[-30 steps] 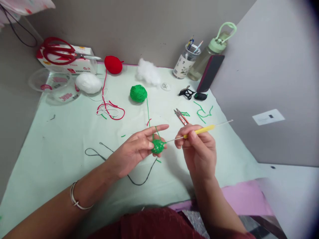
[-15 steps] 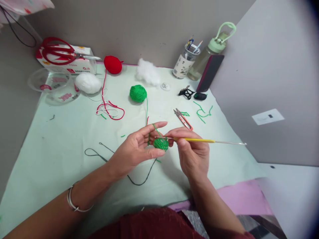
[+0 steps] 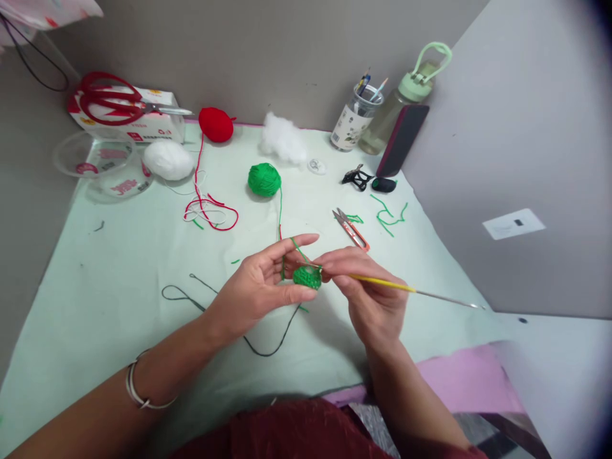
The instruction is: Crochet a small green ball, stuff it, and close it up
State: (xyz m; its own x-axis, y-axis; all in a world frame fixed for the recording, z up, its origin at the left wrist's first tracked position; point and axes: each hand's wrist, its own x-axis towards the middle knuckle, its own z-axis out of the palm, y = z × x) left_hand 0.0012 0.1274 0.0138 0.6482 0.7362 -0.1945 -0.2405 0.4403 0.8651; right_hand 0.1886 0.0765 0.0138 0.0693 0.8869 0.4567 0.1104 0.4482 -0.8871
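Observation:
My left hand (image 3: 261, 284) grips a small, cup-shaped green crochet piece (image 3: 306, 278) between thumb and fingers. Green yarn runs over its raised index finger and back to the green yarn ball (image 3: 264, 180) beyond. In my right hand (image 3: 370, 290) is a crochet hook (image 3: 382, 282) with a yellow handle, held like a pencil. The hook's front end is at the rim of the green piece, its tip partly hidden by fingers and yarn. Its rear metal end points to the right and slightly down. Beneath my left hand a dark cord (image 3: 270, 354) lies on the table.
Thread snips (image 3: 351, 229) and green yarn scraps (image 3: 392, 217) lie to the right. Behind stand a pen cup (image 3: 351, 121), a bottle (image 3: 385, 118) and a phone (image 3: 403, 141). A red yarn ball (image 3: 216, 124), white yarn ball (image 3: 169, 160), white stuffing (image 3: 283, 139) and red-handled scissors (image 3: 112, 102) are farther back.
The hook has tilted, its rear end swinging down and to the right. My right hand has shifted slightly right, while my left hand with the green piece has barely moved.

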